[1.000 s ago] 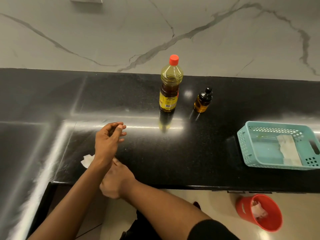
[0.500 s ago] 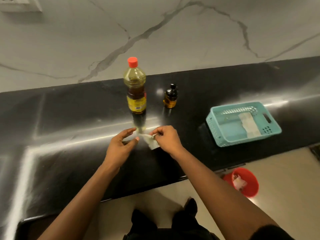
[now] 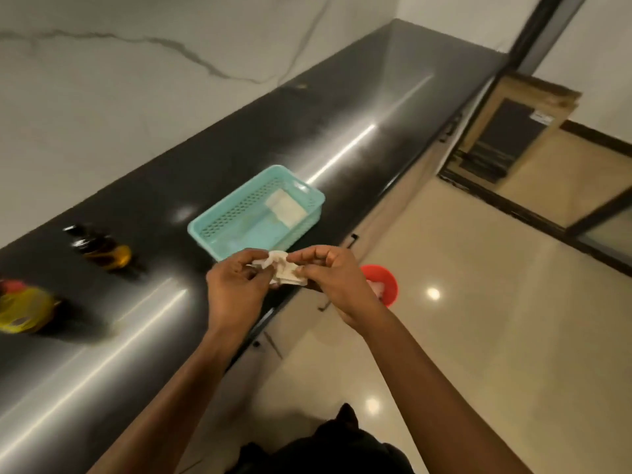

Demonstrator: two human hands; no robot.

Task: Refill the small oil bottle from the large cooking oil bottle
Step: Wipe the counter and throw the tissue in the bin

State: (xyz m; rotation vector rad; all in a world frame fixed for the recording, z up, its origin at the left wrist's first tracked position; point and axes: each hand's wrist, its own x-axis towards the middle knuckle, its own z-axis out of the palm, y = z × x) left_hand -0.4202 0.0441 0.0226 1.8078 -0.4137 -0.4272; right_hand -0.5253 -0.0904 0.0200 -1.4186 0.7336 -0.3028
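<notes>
Change since 0.5 s ago: the view has swung right, so both bottles now sit at the far left edge, blurred, and both hands have carried the tissue from in front of the large bottle to the bench's front edge, near the basket and above the bin.

Contents, left to right:
- 1 large cooking oil bottle (image 3: 24,311), red cap, yellow label, on the bench (image 3: 342,138), far left; too smeared to tell if the cap is seated.
- 1 small oil bottle (image 3: 102,249), amber with dark top, on the bench right of the large one, apart from it.
- 1 turquoise basket (image 3: 200,227), on the bench, holding 1 folded white pad (image 3: 285,210).
- 1 left hand (image 3: 236,289), fingertips pinching the left end of the tissue.
- 1 crumpled white tissue (image 3: 285,270), held between both hands.
- 1 right hand (image 3: 330,278), fingertips pinching the right end of the tissue.
- 1 red bin (image 3: 386,282), on the floor below the bench edge, partly hidden by the right hand, something pale inside.

Risk, as judged: the tissue is likely oily. If it tears as it is pulled, or is released short of the bin, it could land on the glossy floor and leave a slippery patch. Greasy fingers would also weaken any later hold on either bottle.
</notes>
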